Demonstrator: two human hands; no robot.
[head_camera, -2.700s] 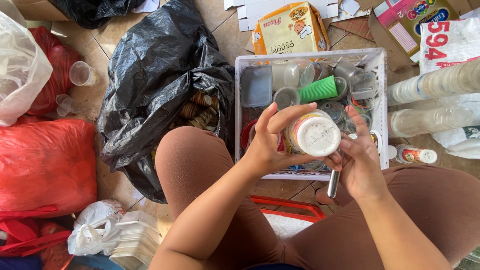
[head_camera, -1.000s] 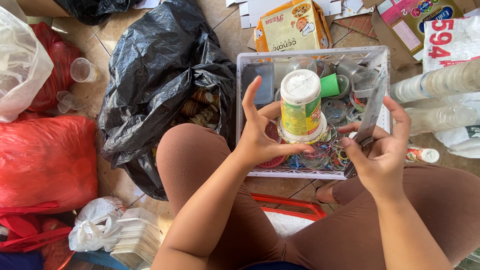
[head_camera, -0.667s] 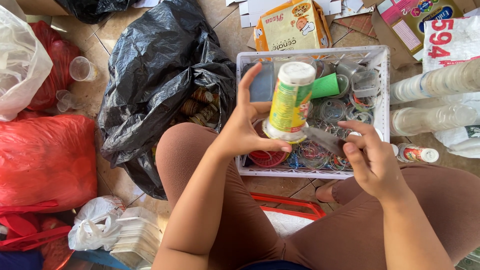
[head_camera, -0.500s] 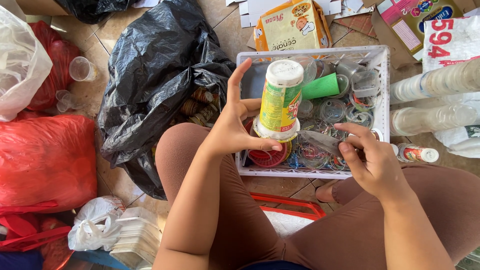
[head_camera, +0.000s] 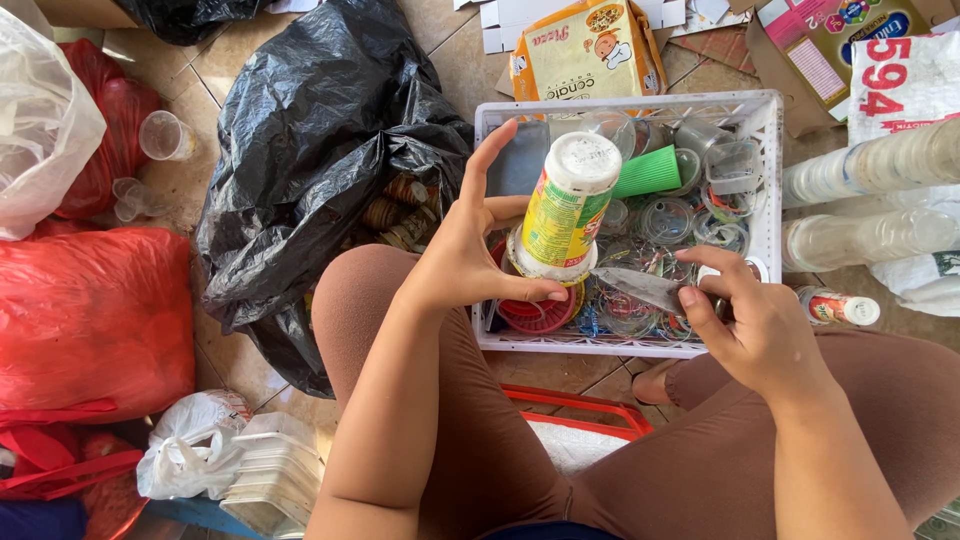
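Note:
My left hand (head_camera: 462, 255) grips a small plastic bottle (head_camera: 563, 207) with a yellow and green label and a white base, held bottom-up above a white plastic crate (head_camera: 765, 130). My right hand (head_camera: 755, 325) holds a knife (head_camera: 645, 287) whose blade points left, with its tip close to the bottle's lower end. The crate holds several clear cups, lids, coloured plastic rings, a green cup (head_camera: 648, 172) and a red round lid (head_camera: 538, 312).
A black rubbish bag (head_camera: 310, 150) lies open left of the crate. Red bags (head_camera: 90, 320) and a clear bag (head_camera: 40, 120) are at the far left. Stacked clear cups (head_camera: 870, 170) lie to the right, cardboard boxes (head_camera: 585, 50) behind, a red frame (head_camera: 580, 405) between my legs.
The bottle went from end-on in both hands to upright in my left hand alone, shifting left. My right hand dropped away and now holds the knife's blade toward the bottle.

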